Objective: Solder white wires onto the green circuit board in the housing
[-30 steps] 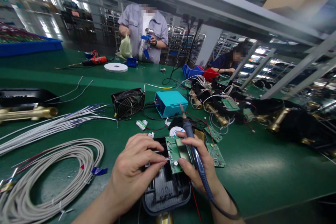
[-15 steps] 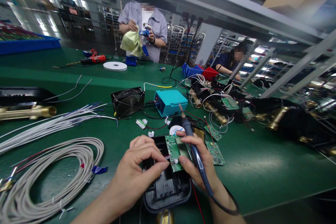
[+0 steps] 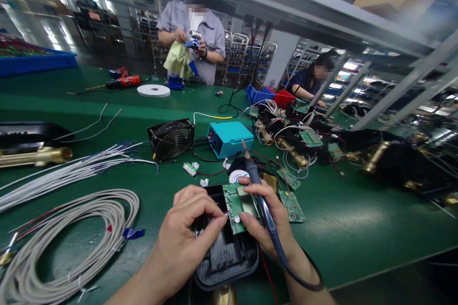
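Observation:
A green circuit board (image 3: pixel 232 202) is held tilted above a black plastic housing (image 3: pixel 225 267). Thumb and fingers of my right hand (image 3: pixel 277 219) grip the board's right side. Across that same hand rests a soldering iron (image 3: pixel 263 200), its tip pointing up and away from the board and its cord running down past my wrist. My left hand (image 3: pixel 195 224) is closed in a pinch at the board's left edge, on thin wires (image 3: pixel 226 213) that are mostly hidden by the fingertips. A brass fitting (image 3: pixel 225 295) shows below the housing.
Beyond my hands stand a teal soldering station (image 3: pixel 231 138) and a black fan (image 3: pixel 171 140). Coiled grey cable (image 3: pixel 125 200) and white wires (image 3: pixel 89 169) lie left. More circuit boards (image 3: pixel 291 207) and brass parts (image 3: pixel 296 155) lie right. A co-worker (image 3: pixel 213 33) holds a cloth across the table.
The whole view has shifted slightly, so most things sit a little further left. Both hands keep their hold at the board; the left fingertips stay at its left edge.

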{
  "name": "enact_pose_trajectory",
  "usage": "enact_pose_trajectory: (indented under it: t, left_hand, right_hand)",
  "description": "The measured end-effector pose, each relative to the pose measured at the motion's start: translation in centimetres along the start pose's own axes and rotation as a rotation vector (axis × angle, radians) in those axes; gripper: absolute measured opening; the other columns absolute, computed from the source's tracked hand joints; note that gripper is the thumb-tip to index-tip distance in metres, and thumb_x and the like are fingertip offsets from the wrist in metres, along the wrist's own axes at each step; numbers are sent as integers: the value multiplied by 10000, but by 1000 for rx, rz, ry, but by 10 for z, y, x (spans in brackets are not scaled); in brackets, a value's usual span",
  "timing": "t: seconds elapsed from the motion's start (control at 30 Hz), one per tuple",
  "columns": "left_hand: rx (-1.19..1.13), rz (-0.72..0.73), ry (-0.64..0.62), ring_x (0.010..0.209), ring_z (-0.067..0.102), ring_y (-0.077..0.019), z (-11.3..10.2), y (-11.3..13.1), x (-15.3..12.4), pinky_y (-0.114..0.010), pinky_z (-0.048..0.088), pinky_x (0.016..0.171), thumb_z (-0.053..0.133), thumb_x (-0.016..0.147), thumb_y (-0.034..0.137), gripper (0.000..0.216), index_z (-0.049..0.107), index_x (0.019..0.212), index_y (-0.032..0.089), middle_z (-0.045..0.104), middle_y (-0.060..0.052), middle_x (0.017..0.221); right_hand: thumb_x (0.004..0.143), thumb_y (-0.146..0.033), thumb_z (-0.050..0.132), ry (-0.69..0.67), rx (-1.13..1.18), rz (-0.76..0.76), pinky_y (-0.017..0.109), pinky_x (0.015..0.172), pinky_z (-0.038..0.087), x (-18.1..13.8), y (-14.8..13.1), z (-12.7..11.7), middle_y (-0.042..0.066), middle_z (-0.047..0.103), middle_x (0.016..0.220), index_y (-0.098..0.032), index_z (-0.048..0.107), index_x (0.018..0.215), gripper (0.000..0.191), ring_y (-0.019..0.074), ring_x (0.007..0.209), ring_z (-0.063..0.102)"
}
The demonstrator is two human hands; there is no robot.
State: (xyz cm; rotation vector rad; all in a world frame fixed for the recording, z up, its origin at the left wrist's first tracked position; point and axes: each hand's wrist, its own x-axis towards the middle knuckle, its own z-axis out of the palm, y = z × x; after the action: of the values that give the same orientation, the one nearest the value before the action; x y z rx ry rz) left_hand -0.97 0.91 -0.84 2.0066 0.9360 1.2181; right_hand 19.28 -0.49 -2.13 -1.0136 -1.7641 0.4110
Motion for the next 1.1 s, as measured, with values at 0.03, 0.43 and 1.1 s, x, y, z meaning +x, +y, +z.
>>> enact_pose_trajectory:
  t: [0.03,0.43,1.1]
  left_hand:
    - [9,13,6,817,572,-198,0,0,0,-361,395,801,623,881,200,153,631,731,223,646,9,732]
    - [25,55,-104,1154,645,-222,2,-3,1,-531,294,1124,528,898,134,157,569,779,229,761,-17,921]
    - [-16,35,-84,1136,660,-234,1,-5,1,-593,267,1144,538,879,123,149,553,774,229,761,2,907]
  right_hand:
    - [852,-231,674,1,-1,-1,407,1009,493,0,0,0,78,625,1233,-284,556,1180,353,241,1183,599]
    - [902,-274,641,-72,4,5,476,1072,453,-1,-1,-3,85,592,1345,-297,546,1267,377,264,1271,553]
    - [876,-523,569,977,260,147,219,265,300,10,-13,-16,-19,546,539,-185,618,740,368,112,326,449]
